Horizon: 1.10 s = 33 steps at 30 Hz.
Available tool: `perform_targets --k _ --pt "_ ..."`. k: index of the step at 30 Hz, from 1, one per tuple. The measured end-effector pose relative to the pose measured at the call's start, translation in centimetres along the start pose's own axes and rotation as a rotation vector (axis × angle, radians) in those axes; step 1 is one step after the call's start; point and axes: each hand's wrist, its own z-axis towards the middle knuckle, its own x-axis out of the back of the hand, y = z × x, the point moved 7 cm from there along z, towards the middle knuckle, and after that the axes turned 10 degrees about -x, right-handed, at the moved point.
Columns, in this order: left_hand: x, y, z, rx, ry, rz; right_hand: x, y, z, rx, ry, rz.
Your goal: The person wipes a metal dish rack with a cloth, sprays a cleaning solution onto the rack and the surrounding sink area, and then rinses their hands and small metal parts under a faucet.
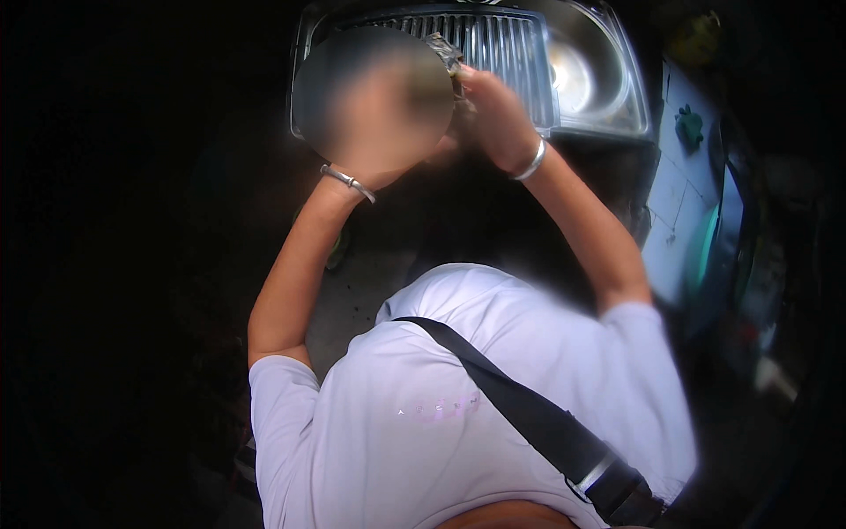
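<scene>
A blurred oval covers most of my left hand, so its fingers and anything in them cannot be made out. My right hand is beside it, with the thumb pressed on a crumpled, dark, shiny piece that looks like wrapper or film. The lower part of that piece is lost behind the blur and the fingers. Both hands are over the near edge of a ridged drain tray on a metal sink unit.
To the tray's right is a round stainless-steel sink basin. Pale tiles run down the right side, with a small green object on them and a teal-rimmed thing lower down. A yellowish object sits in shadow at upper right.
</scene>
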Motion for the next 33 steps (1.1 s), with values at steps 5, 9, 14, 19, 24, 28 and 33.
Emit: perform_targets --k 5,9,14,19,24,28,33 --pt "-0.6 -0.6 -0.2 -0.004 0.071 -0.147 0.4 0.1 -0.8 -0.067 -0.017 0.038" --pt "-1.2 -3.8 -1.3 0.121 0.284 -0.636 0.0 0.6 -0.5 -0.155 -0.142 0.191" --pt "-1.8 -7.1 -3.2 0.291 0.301 -1.436 -0.5 0.0 -1.0 -0.169 -0.335 0.308" --pt "-1.0 -8.9 -5.1 0.36 0.414 -1.453 -1.1 -0.5 -1.2 -0.139 -0.3 0.345" --pt "0.9 -9.1 -5.1 0.353 0.486 -0.543 -3.1 -2.2 -2.0 0.064 -0.187 -0.053" --pt "1.0 -6.5 -3.4 0.347 0.323 -0.231 -7.6 -3.0 -1.1 0.367 -0.157 -0.376" --pt "1.3 -5.3 -3.1 0.213 0.399 -0.252 -10.6 -1.3 -1.0 0.808 -0.076 -1.336"
